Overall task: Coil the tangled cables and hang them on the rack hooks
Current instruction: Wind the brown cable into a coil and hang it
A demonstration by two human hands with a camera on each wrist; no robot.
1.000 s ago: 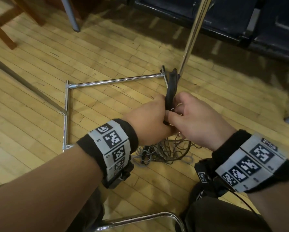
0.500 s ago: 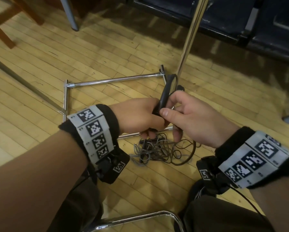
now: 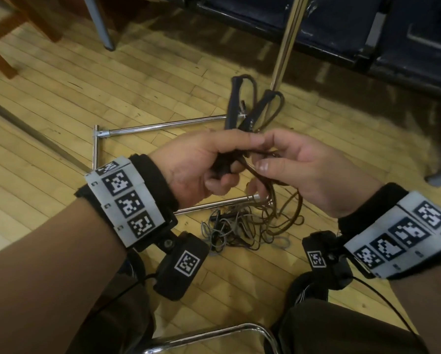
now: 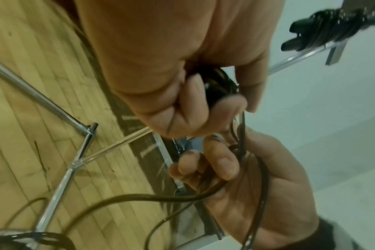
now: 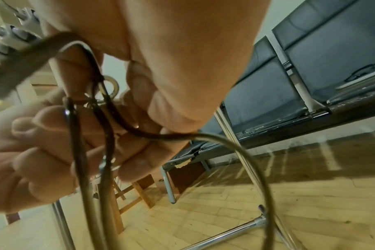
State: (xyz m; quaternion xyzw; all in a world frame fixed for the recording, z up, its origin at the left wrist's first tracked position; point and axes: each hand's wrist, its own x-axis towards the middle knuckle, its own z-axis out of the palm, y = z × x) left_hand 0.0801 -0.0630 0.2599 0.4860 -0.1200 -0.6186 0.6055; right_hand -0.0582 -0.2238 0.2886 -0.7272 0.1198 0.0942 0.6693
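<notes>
My left hand grips a bundle of black cable loops that stick up beyond my fist; in the left wrist view its fingers curl round the dark bundle. My right hand meets it from the right and holds the trailing strand, which crosses its curled fingers. Thin strands hang down to a tangled cable pile on the floor. The chrome rack base lies behind my hands, and its upright pole rises beyond it.
Black bench seats line the back. A wooden chair leg and a grey metal leg stand at far left. A chrome chair frame curves below my arms. Another black bundle hangs on a rack bar.
My left wrist has turned palm-inward and both hands have shifted left. The single upright bundle now shows two splayed loops. My right hand has loosened from the bundle and holds the trailing strand.
</notes>
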